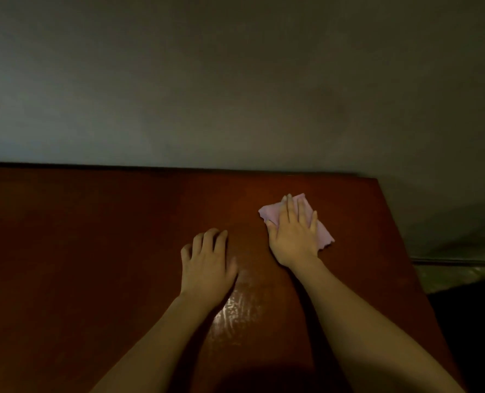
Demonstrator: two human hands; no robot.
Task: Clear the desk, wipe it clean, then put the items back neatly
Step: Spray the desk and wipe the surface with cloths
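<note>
- Right hand (293, 234) lying palm-down on a pink cloth (272, 214), fingers straight and slightly spread, pressing it flat against the desk (94, 236)
- Cloth sitting on the far right part of the desk, near the back edge and right edge; its corners showing beyond the fingers and the heel of the hand
- Left hand (207, 265) resting on the bare desk just left of the right hand, fingers loosely curled, holding nothing
- Shiny patch (235, 310) glinting on the wood between the two forearms
- Plain wall (235, 80) standing behind the desk
</note>
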